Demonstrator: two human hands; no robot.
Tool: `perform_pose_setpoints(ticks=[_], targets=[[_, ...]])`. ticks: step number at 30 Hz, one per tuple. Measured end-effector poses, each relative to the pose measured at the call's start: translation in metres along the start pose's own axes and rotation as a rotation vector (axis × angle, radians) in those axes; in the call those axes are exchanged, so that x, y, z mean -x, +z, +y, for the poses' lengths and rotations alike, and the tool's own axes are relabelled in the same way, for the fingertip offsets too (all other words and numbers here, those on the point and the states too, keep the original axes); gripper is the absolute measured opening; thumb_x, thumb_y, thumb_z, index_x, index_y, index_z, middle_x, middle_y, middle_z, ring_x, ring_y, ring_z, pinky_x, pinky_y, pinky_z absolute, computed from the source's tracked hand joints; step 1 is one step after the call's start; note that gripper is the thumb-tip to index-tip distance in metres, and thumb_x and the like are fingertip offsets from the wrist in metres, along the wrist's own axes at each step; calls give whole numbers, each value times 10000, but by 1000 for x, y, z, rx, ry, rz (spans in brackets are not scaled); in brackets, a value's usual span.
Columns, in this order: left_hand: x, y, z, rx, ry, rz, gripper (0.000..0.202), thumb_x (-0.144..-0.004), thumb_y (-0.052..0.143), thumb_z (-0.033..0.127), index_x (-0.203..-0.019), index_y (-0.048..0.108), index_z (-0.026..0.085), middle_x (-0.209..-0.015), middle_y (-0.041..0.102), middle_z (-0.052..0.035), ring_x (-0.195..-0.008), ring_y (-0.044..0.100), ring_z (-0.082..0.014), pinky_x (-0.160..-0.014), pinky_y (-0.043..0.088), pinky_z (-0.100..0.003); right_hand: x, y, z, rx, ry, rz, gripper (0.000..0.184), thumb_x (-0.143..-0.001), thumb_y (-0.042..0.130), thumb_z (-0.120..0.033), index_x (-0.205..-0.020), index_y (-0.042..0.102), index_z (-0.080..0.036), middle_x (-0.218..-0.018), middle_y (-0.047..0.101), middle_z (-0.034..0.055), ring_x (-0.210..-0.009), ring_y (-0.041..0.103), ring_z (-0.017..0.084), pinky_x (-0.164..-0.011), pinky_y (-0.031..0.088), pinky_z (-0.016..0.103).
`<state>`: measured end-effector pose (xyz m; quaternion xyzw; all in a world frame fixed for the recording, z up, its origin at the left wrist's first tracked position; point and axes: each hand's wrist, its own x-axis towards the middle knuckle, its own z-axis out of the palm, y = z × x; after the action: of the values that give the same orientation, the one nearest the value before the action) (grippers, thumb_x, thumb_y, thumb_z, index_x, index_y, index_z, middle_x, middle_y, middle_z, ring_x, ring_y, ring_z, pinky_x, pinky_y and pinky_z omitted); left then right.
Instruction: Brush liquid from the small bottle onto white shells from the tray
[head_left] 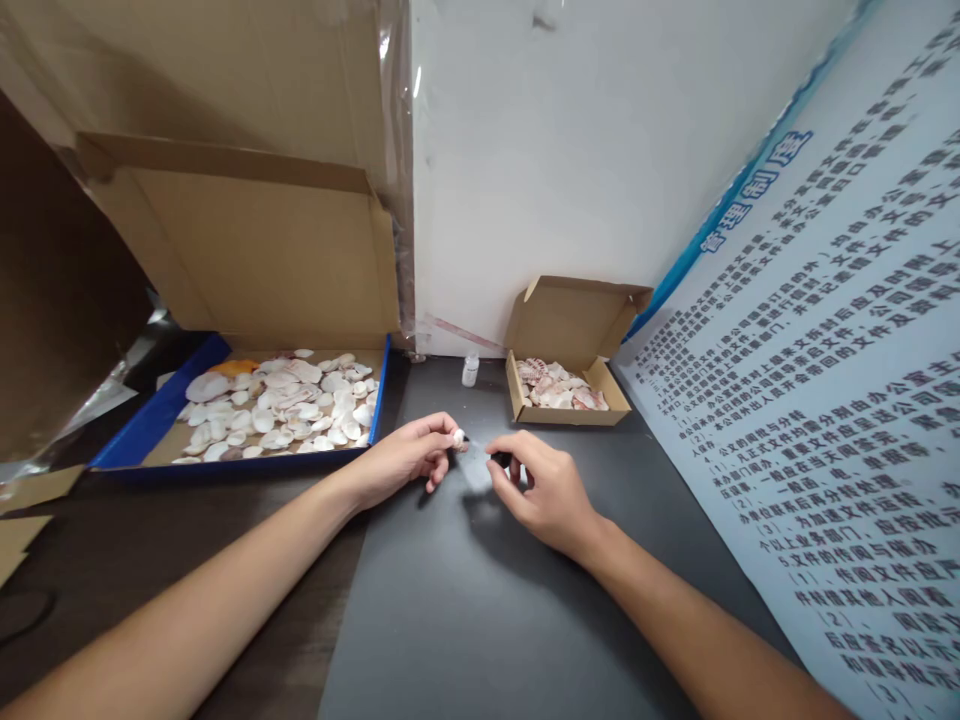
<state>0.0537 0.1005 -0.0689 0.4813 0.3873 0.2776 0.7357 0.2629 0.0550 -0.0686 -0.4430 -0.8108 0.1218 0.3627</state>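
Note:
My left hand (pixel 411 452) pinches a small white shell (pixel 458 438) between thumb and fingertips. A tiny dark spot shows at the shell's right edge; I cannot tell what it is. To the right, my right hand (pixel 541 485) is closed with its fingertips on a small black cap (pixel 501 459). A thin, faint line seems to run from the cap toward the shell, too blurred to make out fully. Both hands are just above the dark grey mat, with a whitish patch (pixel 474 465) between them. Beyond them stands a small labelled bottle (pixel 470 370), upright.
An open blue-sided box (pixel 381 385) full of white shells sits at the left, its cardboard lid raised. A smaller open cardboard box (pixel 574 415) of reddish-white shells stands at the back right. A white wall (pixel 570 150) and a printed board (pixel 825 400) border the table.

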Motion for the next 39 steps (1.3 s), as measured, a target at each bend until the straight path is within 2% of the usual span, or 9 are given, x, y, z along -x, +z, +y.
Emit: perform_pose_setpoints(ticks=[3,7,11,16,20,24,28,31,39], targets=[[0,0,1,-7,-2,-2,232,-811,604,373,-850,517,162,-715,522,36,-492,480,-32,-439,397,-150,0,0,0,18,45,43,84,-865,560,-199,-927,617,-191,-739,582,-11,-569,499,97,-583,392,229],[0,1,1,13,-8,-2,236,-809,608,374,-845,509,163,-667,496,44,-484,482,-41,-435,397,-153,0,0,0,-8,-11,-24,119,-875,543,-215,-963,621,-195,-730,572,-8,-594,523,106,-590,398,227],[0,0,1,22,-7,-5,237,-810,611,371,-839,505,161,-699,526,32,-488,488,-40,-436,404,-154,-1,1,0,53,65,21,82,-850,548,-203,-903,609,-194,-705,573,-6,-557,489,110,-565,379,237],[1,1,1,29,-20,4,222,-826,588,367,-832,482,172,-574,476,51,-471,487,-61,-437,405,-161,0,1,-1,-15,-9,-31,120,-876,541,-216,-966,619,-198,-740,580,-1,-585,513,108,-588,399,230],[1,1,1,31,-16,0,216,-827,586,360,-824,484,169,-597,508,39,-480,492,-60,-447,408,-165,0,1,-1,3,29,21,93,-853,550,-197,-926,607,-192,-731,568,-3,-566,486,105,-583,390,235],[0,0,0,34,-18,-4,219,-828,583,363,-826,479,170,-581,494,43,-493,496,-66,-464,414,-170,1,1,-2,-31,-26,-35,114,-868,544,-214,-956,614,-194,-730,569,-4,-584,514,106,-584,399,229],[0,-1,-1,30,1,-1,225,-827,588,364,-823,482,165,-618,487,43,-508,487,-57,-467,410,-166,1,2,-3,15,17,21,75,-844,551,-196,-897,604,-192,-705,572,-9,-565,494,106,-571,388,234],[0,-1,-2,28,7,-10,239,-833,586,380,-826,477,168,-628,471,48,-502,474,-53,-458,402,-164,1,1,-3,-46,-38,-10,110,-869,541,-216,-949,612,-191,-727,582,-3,-574,515,103,-577,405,227],[-1,-1,-1,-7,12,-10,273,-818,612,403,-842,480,165,-648,479,49,-485,473,-45,-451,413,-164,1,-1,-6,-10,-38,-3,114,-865,534,-210,-946,613,-194,-735,580,0,-579,514,105,-587,405,231]])
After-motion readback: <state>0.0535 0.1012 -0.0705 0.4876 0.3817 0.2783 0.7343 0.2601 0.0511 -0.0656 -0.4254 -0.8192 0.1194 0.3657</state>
